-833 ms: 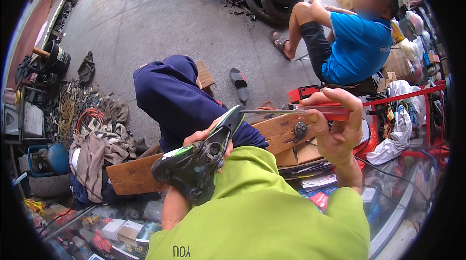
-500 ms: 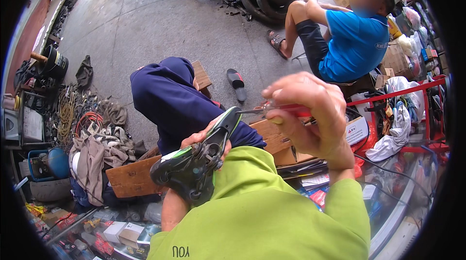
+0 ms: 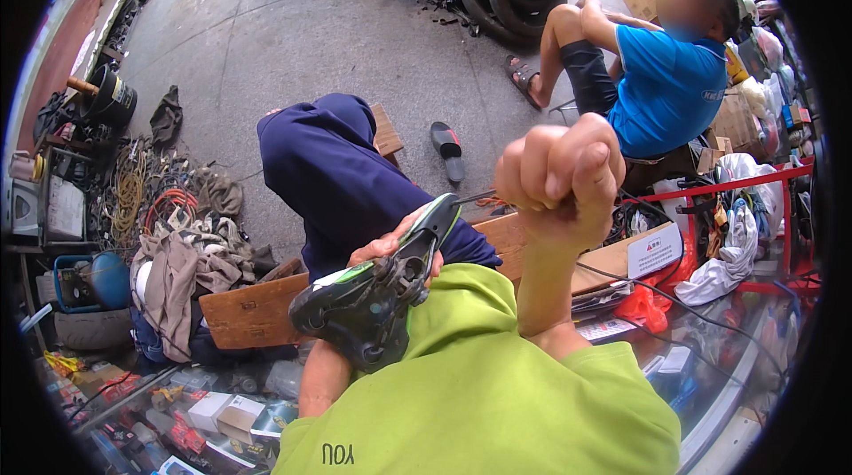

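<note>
Over my lap is a bicycle saddle (image 3: 351, 311), dark underside showing, with green and white edging and metal rails and a clamp. My left hand (image 3: 377, 251) grips its far side, and part of that hand is hidden behind it. A thin metal screwdriver (image 3: 473, 198) reaches from my right hand to the saddle's narrow nose. My right hand (image 3: 561, 172) is closed in a fist around the handle, which the fingers hide. Whether the tip is inside the nose or only against it, I cannot make out.
A person in a blue shirt (image 3: 670, 89) sits at the far right. A wooden bench (image 3: 253, 311) lies beside my legs, with a slipper (image 3: 446, 151) beyond. Tyres (image 3: 519, 0) stand at the back. Rags (image 3: 177, 284) lie left; a red metal frame (image 3: 745, 178) stands right.
My right hand has turned from a loose finger hold, with the red handle showing, to a tight fist around it. The saddle stays in my left hand, nose still at the screwdriver.
</note>
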Demonstrator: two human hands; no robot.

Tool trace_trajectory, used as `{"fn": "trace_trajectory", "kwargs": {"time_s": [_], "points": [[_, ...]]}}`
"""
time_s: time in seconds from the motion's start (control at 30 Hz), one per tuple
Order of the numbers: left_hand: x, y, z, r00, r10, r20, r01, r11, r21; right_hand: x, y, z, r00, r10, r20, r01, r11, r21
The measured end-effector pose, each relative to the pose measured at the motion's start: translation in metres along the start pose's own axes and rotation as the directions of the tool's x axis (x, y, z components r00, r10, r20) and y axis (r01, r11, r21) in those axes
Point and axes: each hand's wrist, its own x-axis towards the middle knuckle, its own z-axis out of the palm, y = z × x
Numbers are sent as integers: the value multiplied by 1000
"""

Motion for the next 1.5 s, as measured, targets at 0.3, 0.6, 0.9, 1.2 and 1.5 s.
{"fn": "trace_trajectory", "kwargs": {"time_s": [0.3, 0.6, 0.9, 1.2, 1.5], "points": [[-1, 3, -14, 994, -44, 96, 42, 999, 24, 23, -28, -5, 941, 317, -123, -339, 894, -294], [3, 8, -15, 989, -104, 108, 92, 989, 114, 21, -13, -16, 943, 155, 296, -175, 984, 42], [7, 12, -31, 960, -186, 209, 169, 981, 94, 12, -22, 26, 899, -140, -415, -105, 850, -516], [2, 7, -4, 994, -87, 68, 79, 990, 115, 46, -20, -26, 844, 361, 398, -392, 920, -2], [0, 4, -8, 994, -70, 81, 64, 995, 72, 18, -17, 6, 976, 215, 43, -206, 965, -160]]}}
